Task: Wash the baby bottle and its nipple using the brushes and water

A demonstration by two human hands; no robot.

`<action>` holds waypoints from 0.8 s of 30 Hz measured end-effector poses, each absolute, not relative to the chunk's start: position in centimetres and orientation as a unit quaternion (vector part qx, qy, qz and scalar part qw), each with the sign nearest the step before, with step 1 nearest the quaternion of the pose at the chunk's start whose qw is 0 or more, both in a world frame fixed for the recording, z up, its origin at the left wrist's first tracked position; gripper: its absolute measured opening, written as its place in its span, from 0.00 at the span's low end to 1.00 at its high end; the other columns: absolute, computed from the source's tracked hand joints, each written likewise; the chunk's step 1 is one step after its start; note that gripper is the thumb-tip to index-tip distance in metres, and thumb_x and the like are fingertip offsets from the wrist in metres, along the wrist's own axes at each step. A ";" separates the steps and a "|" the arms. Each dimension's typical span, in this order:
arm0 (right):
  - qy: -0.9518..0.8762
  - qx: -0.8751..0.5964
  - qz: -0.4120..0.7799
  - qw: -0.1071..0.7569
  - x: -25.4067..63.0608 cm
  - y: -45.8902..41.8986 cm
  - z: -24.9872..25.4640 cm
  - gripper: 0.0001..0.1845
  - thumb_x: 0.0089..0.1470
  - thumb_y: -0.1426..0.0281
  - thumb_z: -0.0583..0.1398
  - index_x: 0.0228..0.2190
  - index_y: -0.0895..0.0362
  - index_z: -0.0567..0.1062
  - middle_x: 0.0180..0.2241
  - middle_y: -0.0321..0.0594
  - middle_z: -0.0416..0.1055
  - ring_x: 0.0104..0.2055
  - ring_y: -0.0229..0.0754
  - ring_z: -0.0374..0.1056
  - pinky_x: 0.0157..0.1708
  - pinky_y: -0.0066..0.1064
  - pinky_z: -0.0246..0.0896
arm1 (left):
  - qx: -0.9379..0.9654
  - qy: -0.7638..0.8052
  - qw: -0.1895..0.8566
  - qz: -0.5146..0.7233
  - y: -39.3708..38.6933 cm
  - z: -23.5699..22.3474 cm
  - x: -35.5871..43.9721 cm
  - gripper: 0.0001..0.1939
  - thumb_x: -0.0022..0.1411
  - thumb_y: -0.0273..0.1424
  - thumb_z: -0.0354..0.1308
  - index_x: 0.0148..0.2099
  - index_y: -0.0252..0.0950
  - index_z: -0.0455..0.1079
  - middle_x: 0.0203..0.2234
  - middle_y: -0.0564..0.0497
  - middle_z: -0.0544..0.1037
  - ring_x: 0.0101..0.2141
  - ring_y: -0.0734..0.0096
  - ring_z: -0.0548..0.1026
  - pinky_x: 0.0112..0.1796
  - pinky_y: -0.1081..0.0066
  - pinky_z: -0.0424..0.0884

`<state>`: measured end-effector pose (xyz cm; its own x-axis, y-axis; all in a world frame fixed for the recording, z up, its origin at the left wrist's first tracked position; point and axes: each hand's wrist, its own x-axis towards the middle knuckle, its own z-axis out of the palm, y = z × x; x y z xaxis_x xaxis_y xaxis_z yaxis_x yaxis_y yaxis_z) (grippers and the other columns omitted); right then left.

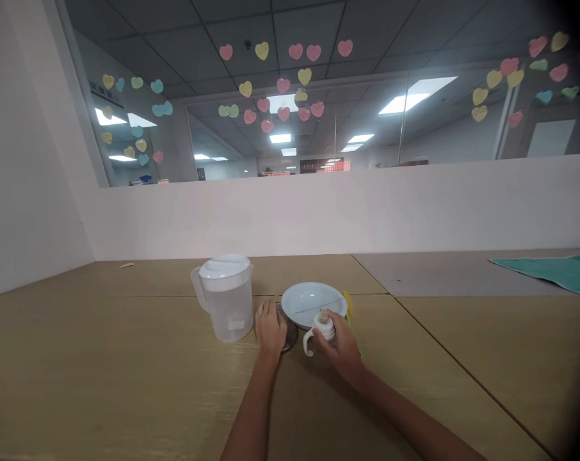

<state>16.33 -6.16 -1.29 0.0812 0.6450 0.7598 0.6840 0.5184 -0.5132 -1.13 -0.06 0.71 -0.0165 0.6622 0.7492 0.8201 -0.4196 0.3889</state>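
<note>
Holding the white-handled sippy cup [324,326], its spout exposed, the right hand [346,351] closes beside the white bowl [310,293]; the left hand [271,328] covers a dark round dish [290,330], grip unclear; the pitcher [231,312] stands lidded on the bench [127,365].

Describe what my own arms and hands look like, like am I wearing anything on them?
Your left hand and right hand are bare, with no gloves. No sleeve, watch or bracelet shows on either forearm as far as the picture reaches. Rings or nail details are too small to tell.
</note>
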 end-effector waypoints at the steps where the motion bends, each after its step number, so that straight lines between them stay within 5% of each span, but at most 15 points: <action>1: -0.677 -0.494 -0.019 0.545 16.3 -6.2 -1.3 0.19 0.55 0.60 0.53 0.45 0.57 0.65 0.42 0.45 0.68 0.44 0.45 0.64 0.44 0.37 0.59 | -0.699 -0.556 0.084 -0.442 0.1 0.5 -1.1 0.21 0.54 0.22 0.46 0.50 0.35 0.65 0.46 0.43 0.72 0.49 0.57 0.66 0.49 0.55 0.60; 8: -0.679 -0.499 -0.022 0.538 16.4 -6.2 -1.2 0.21 0.54 0.59 0.54 0.46 0.58 0.64 0.42 0.45 0.69 0.45 0.46 0.64 0.45 0.37 0.60 | -0.695 -0.626 0.053 -0.350 -0.1 0.1 -1.0 0.15 0.53 0.24 0.52 0.44 0.37 0.66 0.42 0.44 0.73 0.48 0.56 0.67 0.48 0.55 0.59; 12: -0.669 -0.512 -0.012 0.538 16.4 -6.2 -1.0 0.24 0.53 0.58 0.55 0.48 0.59 0.63 0.45 0.47 0.68 0.47 0.47 0.63 0.47 0.38 0.59 | -0.622 -0.650 0.019 -0.436 -0.1 1.3 -1.3 0.11 0.55 0.26 0.51 0.42 0.34 0.64 0.38 0.43 0.72 0.41 0.57 0.71 0.44 0.57 0.63; 17: -0.641 -0.534 0.013 0.551 16.2 -6.0 -0.9 0.34 0.48 0.55 0.58 0.52 0.59 0.60 0.43 0.46 0.69 0.46 0.48 0.65 0.44 0.38 0.61 | -0.565 -0.461 0.028 -0.684 -2.0 3.8 -0.2 0.17 0.60 0.34 0.51 0.51 0.35 0.59 0.45 0.42 0.68 0.48 0.62 0.67 0.48 0.62 0.64; 24: -0.643 -0.512 0.079 0.565 16.3 -6.2 -0.2 0.44 0.49 0.57 0.57 0.60 0.59 0.45 0.41 0.43 0.72 0.42 0.46 0.68 0.40 0.37 0.63 | -0.727 -0.281 -0.008 -0.627 -5.5 4.4 3.3 0.13 0.60 0.31 0.51 0.48 0.39 0.64 0.49 0.45 0.67 0.51 0.62 0.66 0.50 0.62 0.64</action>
<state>16.26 -6.22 -0.24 0.1615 0.7472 0.6447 0.5682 0.4637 -0.6798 3.27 -5.53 4.35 0.0558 0.4185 0.9065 0.3983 -0.8419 0.3641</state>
